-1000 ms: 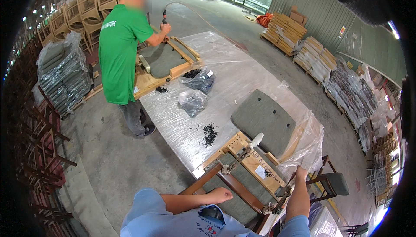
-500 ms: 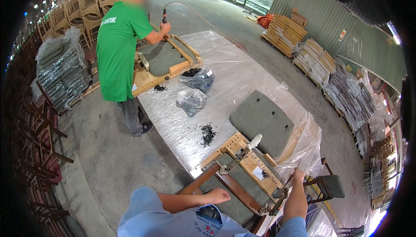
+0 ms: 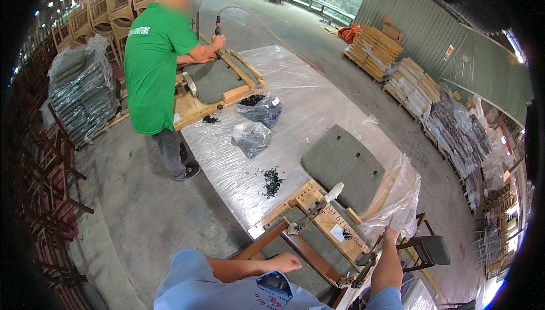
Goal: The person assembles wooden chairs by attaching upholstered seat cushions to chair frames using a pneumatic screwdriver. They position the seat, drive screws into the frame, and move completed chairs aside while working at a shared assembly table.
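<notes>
My left hand (image 3: pixel 286 262) is curled closed over the brown wooden chair frame (image 3: pixel 312 260), its fingertips hidden. At the jig's right side my right hand (image 3: pixel 390 235) is closed round the end of a metal toggle clamp (image 3: pixel 363 267). A second clamp with a white handle (image 3: pixel 335 192) stands at the frame's far left corner. Grey upholstery (image 3: pixel 278 247) shows under and between the brown rails. The light wooden jig (image 3: pixel 318 211) carries a paper label, handwriting and a little pile of dark screws (image 3: pixel 347 234).
Beyond the jig lie a grey padded panel (image 3: pixel 340 159), loose black screws (image 3: pixel 273 183) and plastic bags (image 3: pixel 251 138) on the film-covered table (image 3: pixel 221 168). A co-worker in green (image 3: pixel 153 66) holds a hose-fed driver (image 3: pixel 218 26). A dark chair (image 3: pixel 428 250) stands at right.
The co-worker has leaned slightly, and the second forearm now shows beside the driver. My view has shifted a little; my hands stay at the frame and the clamp.
</notes>
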### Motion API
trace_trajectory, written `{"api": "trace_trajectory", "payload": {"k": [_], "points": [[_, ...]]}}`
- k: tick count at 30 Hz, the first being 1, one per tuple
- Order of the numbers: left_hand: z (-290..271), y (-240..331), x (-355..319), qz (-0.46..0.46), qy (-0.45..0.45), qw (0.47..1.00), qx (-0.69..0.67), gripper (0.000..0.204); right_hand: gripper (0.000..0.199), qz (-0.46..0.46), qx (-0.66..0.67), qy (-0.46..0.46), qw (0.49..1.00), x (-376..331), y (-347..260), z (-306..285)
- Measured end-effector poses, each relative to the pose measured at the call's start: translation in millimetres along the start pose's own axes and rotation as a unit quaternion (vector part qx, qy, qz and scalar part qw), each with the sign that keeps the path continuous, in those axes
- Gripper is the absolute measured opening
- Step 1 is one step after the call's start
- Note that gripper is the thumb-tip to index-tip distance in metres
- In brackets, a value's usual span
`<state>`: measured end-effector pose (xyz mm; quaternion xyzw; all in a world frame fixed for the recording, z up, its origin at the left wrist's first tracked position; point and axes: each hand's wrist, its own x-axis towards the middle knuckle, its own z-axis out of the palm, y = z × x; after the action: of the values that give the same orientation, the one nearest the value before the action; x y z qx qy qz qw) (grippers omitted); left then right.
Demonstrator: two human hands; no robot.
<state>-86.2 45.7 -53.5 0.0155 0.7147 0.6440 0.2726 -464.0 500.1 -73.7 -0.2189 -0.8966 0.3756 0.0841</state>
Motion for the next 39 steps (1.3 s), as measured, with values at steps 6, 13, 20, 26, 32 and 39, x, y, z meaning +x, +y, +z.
{"api": "trace_trajectory", "payload": {"k": [6,13,20,26,32,39], "points": [[5.7,-6.4,9.2,0.044,0.005,0.999,-0.003,0.035,0.015,0.027,0.005,0.001,1.000,2.9,-2.2,-24.1],[0.9,-6.4,-2.6,-0.010,0.012,0.999,-0.031,0.034,0.017,0.038,0.032,-0.026,0.998,-40.4,-38.3,5.4],[-4.3,4.8,-6.7,-0.029,-0.008,0.999,-0.034,0.034,0.022,0.054,-0.007,-0.038,0.998,-54.9,-58.1,-8.5],[1.7,-8.4,0.6,-0.009,0.014,0.998,-0.058,0.034,0.027,0.070,0.003,-0.031,0.997,-85.3,-89.5,-21.2],[5.8,-17.3,10.0,-0.002,0.002,0.997,-0.072,0.033,0.029,0.034,-0.033,-0.013,0.999,-74.5,-77.6,-27.8],[5.8,-5.2,8.0,0.001,-0.014,0.999,-0.043,0.033,0.028,0.030,-0.041,0.004,0.999,-57.2,-53.2,-37.7]]}}
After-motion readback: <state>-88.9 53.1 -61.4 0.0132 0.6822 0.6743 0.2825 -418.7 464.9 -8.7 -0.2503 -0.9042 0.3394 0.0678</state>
